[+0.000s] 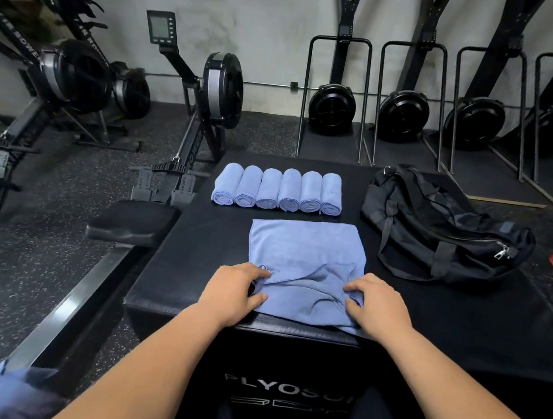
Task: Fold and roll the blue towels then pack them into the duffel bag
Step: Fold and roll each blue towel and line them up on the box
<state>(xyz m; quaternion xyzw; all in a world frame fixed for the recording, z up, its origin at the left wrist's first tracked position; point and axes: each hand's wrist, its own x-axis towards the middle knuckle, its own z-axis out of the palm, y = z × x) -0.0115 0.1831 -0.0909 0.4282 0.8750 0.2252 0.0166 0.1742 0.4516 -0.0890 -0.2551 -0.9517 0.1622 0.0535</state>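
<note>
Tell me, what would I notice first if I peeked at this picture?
Probably the six rolled blue towels lined up at the far side of the black box. Nearer, the left hand and right hand pinch a flat blue towel, and a black duffel bag slumps on the right.

L grip (236, 291), R grip (374, 305) both curled, pinching.

Pale blue towels (303, 267), black duffel (438, 227), black box (192, 268) (grey lettering), speckled blk floor (37, 268)
</note>
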